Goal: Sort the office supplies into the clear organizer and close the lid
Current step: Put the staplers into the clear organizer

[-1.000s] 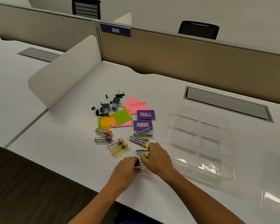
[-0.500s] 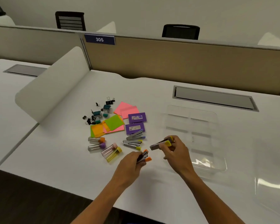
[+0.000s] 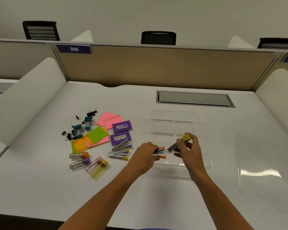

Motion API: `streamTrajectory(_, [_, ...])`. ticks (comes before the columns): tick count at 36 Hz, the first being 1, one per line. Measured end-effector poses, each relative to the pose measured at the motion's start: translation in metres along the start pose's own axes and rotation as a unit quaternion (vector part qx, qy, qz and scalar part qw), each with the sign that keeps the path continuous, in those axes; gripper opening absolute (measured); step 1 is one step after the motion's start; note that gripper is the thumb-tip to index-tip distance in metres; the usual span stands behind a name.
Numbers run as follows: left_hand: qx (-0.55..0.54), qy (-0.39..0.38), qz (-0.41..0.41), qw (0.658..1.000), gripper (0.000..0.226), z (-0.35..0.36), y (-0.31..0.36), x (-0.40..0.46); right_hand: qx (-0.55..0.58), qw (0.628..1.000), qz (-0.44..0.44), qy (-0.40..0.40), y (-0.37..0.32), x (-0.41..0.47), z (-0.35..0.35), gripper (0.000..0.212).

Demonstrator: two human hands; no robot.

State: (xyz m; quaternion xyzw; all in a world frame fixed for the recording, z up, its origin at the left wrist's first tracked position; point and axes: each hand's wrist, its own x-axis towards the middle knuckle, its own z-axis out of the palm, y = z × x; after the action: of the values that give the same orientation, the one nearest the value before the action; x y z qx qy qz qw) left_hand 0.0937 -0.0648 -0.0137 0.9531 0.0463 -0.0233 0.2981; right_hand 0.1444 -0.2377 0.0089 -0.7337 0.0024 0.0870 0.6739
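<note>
While clear organizer [image 3: 176, 123] at frame centre-right looks empty, sorting barely begun. Right hand [image 3: 189, 151] pinches yellow-tipped stapler [image 3: 179, 143] over it; left hand [image 3: 145, 154] grips orange-tipped stapler [image 3: 159, 152]. Remaining supplies on table [image 3: 40, 188], centre-left. Lid [image 3: 264, 171] off, lower right.

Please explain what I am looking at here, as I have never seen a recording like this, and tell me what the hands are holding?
There is no machine: a person wears a camera on the head, looking down at their own hands over a white desk. The left hand grips a small metal stapler with orange ends. The right hand holds a small metal stapler with a yellow end above the clear plastic organizer tray. Its clear lid lies to the right. On the desk to the left lie two more small staplers, purple staple boxes, coloured sticky notes, black and teal binder clips and four capped clear tubes.
</note>
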Motion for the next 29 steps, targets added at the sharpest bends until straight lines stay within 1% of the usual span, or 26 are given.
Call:
streamTrajectory(3, [0.053, -0.045, 0.007, 0.998, 0.029, 0.009, 0.007, 0.016, -0.021, 1.0, 0.003, 0.007, 0.005, 0.002, -0.005, 0.04])
streamTrajectory(7, [0.103, -0.06, 0.028, 0.992, 0.029, 0.019, 0.013, 0.028, -0.037, 0.999, 0.013, 0.022, 0.012, 0.003, -0.012, 0.043])
streamTrajectory(11, [0.108, -0.069, 0.036, 0.991, 0.029, 0.027, 0.019, 0.037, -0.039, 0.998, 0.033, 0.036, 0.019, 0.003, -0.02, 0.046])
streamTrajectory(13, [0.11, -0.079, 0.027, 0.99, 0.027, 0.031, 0.022, 0.04, -0.042, 0.997, 0.04, 0.047, 0.019, 0.002, -0.022, 0.047])
streamTrajectory(17, [0.121, -0.098, 0.018, 0.988, 0.027, 0.039, 0.022, 0.045, -0.031, 0.997, 0.035, 0.06, 0.019, 0.0, -0.027, 0.045])
streamTrajectory(23, [0.163, -0.131, 0.01, 0.978, 0.022, 0.045, 0.02, 0.049, -0.044, 0.997, 0.034, 0.053, 0.026, 0.003, -0.031, 0.044])
streamTrajectory(29, [0.178, -0.162, 0.003, 0.971, 0.023, 0.042, 0.019, 0.052, -0.051, 0.997, 0.034, 0.038, 0.028, 0.004, -0.031, 0.051])
